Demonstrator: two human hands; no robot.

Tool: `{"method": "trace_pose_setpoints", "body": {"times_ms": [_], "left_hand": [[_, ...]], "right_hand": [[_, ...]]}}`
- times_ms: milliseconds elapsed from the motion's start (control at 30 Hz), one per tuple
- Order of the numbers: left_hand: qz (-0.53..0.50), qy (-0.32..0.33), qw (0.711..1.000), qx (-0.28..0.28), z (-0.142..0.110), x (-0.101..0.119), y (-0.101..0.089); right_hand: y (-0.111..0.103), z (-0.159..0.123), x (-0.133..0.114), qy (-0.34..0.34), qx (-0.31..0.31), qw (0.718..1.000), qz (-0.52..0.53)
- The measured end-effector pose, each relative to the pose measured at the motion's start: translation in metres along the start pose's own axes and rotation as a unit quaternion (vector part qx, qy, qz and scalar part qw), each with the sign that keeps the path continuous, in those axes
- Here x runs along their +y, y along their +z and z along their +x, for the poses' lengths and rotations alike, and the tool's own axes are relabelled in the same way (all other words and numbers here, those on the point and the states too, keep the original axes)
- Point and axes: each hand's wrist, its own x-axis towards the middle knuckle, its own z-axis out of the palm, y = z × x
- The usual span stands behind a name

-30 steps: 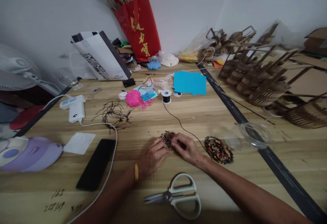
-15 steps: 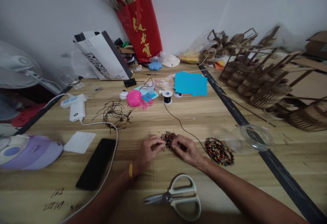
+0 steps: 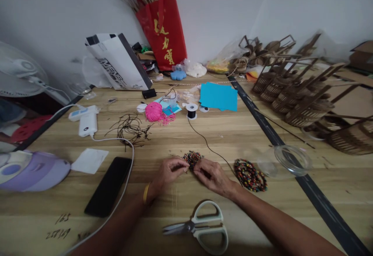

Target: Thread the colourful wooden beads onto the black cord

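A small heap of dark, multicoloured beads lies on the wooden table between my two hands. At the heap's left edge is my left hand, thumb and forefinger pinched together; what they hold is too small to make out. My right hand touches the heap's right side, its fingers closed and their tips partly hidden. From a spool of black cord beyond the beads, a loose length runs toward my right hand. Strung beads lie coiled right of that hand. Nearer me rest scissors with pale handles.
A phone and white cable lie to the left, with cut black cords behind. Pink yarn and blue sheets are farther back. On the right stand a clear round container and several small woven baskets.
The view has shifted slightly. My right hand has moved a little to the left against the beads, its fingers curled lower. My left hand keeps its pinch in nearly the same place.
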Motion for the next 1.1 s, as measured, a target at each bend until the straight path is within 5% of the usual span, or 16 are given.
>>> {"method": "trace_pose_setpoints", "body": {"times_ms": [1100], "left_hand": [[0.061, 0.058, 0.996, -0.013, -0.0014, 0.0058, 0.0033]], "right_hand": [[0.0019, -0.0029, 0.0002, 0.0, -0.017, 1.0, -0.024]]}}
